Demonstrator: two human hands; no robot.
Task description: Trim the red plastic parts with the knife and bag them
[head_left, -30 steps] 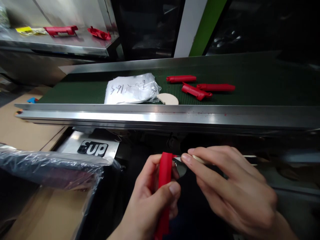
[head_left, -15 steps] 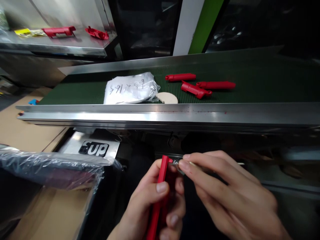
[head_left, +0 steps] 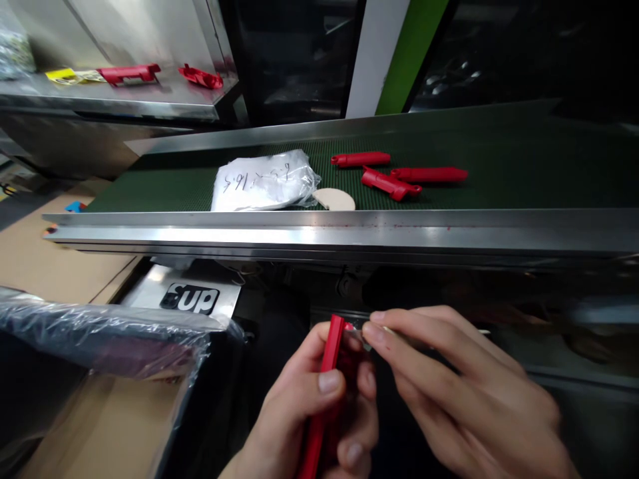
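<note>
My left hand (head_left: 284,402) is wrapped round a long red plastic part (head_left: 333,346), with the thumb pressed on its side and its upper end pointing away from me. My right hand (head_left: 469,386) pinches a small thin blade (head_left: 356,333) between thumb and fingers. The blade's tip is at the upper right end of the red part, beside a small red tab. Most of the blade's handle is hidden by my fingers, though a pale bit of it shows.
Across the front runs a green conveyor belt (head_left: 170,174) with a metal rail (head_left: 399,229). On it lie several red plastic parts (head_left: 432,174), a bag with handwriting (head_left: 262,181) and a beige disc (head_left: 335,199). A plastic-lined box (head_left: 134,386) stands at left; more red parts (head_left: 132,73) lie on a metal shelf.
Both hands, the red part and the blade have shifted slightly right and down in view. The whole scene has also shifted a little, and the blade stays at the part's end.
</note>
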